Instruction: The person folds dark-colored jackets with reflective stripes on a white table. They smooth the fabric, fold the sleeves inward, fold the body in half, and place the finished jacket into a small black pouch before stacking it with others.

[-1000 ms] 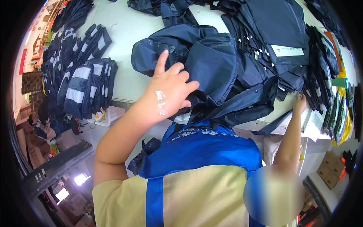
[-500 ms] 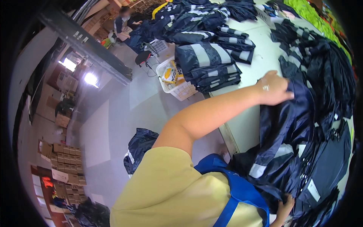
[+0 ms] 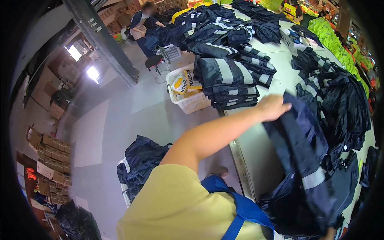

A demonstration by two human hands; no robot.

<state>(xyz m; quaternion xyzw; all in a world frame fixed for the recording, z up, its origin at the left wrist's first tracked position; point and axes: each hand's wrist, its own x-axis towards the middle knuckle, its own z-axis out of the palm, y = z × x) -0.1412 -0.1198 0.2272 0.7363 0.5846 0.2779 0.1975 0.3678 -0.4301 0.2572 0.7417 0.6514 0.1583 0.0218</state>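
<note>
Person's L hand (image 3: 272,109) has fingers closed on the upper edge of a dark navy, slick-fabric garment (image 3: 289,138) w/ a wide silvery-grey band (image 3: 314,179). R hand (image 3: 330,234) is just a blurred bit at the lower rim; can't tell how far open its fingers are or if they grip the cloth. Garment slopes down from the L hand along the R part of the white flat-topped desk (image 3: 256,154), lower part spread out, not folded.

Progress, judging by layout: the held pc. looks mid-handling, approx. partway. Done, prob.: the neat folded stack of dark grey-banded garments (image 3: 226,76) near the desk's L edge. Left, prob.: the loose, crumpled dark garment heap (image 3: 340,108) just beyond the held pc., plus a rumpled dark bundle (image 3: 144,160) off the desk, lower L. Can't tell if all are the same lot, so no firm count.
</note>
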